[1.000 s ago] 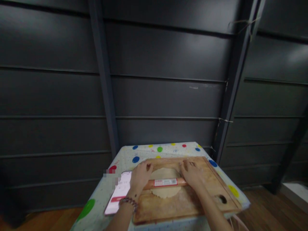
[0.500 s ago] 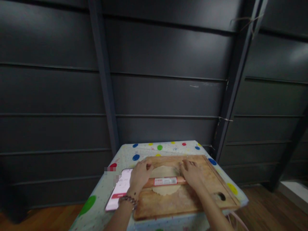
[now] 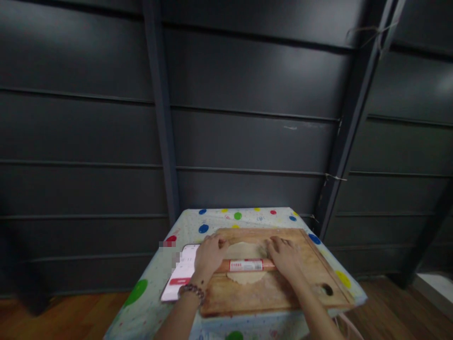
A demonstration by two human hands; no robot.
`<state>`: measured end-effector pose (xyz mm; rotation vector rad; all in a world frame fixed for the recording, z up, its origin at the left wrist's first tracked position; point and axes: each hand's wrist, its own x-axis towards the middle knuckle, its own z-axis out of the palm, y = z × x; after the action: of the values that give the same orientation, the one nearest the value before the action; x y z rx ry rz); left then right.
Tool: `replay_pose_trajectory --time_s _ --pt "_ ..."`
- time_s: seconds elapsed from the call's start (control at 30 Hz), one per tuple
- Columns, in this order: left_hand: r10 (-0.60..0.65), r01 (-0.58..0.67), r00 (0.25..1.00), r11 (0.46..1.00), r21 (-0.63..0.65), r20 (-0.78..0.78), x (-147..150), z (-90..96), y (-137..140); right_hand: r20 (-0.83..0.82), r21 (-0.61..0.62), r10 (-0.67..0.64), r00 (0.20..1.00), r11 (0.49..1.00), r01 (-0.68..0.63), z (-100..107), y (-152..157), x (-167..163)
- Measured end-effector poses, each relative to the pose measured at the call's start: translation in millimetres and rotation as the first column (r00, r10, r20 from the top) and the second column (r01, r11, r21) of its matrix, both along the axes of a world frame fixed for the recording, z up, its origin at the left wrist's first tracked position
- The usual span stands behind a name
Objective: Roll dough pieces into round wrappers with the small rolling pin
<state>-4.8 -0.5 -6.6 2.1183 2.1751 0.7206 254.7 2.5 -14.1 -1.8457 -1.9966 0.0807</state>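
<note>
A wooden rolling pin point(image 3: 246, 265) with a red-and-white label lies crosswise on a thin, flat sheet of dough point(image 3: 244, 249). Pale dough shows both beyond the pin and on its near side. My left hand point(image 3: 209, 253), with a beaded bracelet on the wrist, bears down on the pin's left end. At the right end rests my right hand point(image 3: 284, 255), its fingers reaching over the pin toward the far side. Both hands hide the pin's ends. Under everything is a wooden cutting board point(image 3: 262, 298) with a hand hole at its right.
A phone point(image 3: 179, 272) with a lit screen lies left of the board, close to my left wrist. The table point(image 3: 148, 309) has a white cloth with coloured dots. A dark panelled wall point(image 3: 247, 141) rises behind it. Wooden floor point(image 3: 81, 314) shows on both sides.
The camera view has shifted slightly, so the scene sits a little further right. Both hands stay on the rolling pin, with little visible movement over the dough.
</note>
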Motion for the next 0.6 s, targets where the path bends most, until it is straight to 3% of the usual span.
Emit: replay_pose_trajectory --time_s 0.4,0.6 --pt "-0.001 0.001 0.999 1.000 0.005 -0.033 2.4 2.4 -11.4 0.039 0.013 0.057 0.998 0.998 -0.057 7.2 -15.2 0.4" --pt "-0.004 0.005 0.999 1.000 0.004 -0.044 4.9 6.6 -17.5 0.043 0.055 0.052 0.998 0.997 -0.055 0.0 -16.4 2.1"
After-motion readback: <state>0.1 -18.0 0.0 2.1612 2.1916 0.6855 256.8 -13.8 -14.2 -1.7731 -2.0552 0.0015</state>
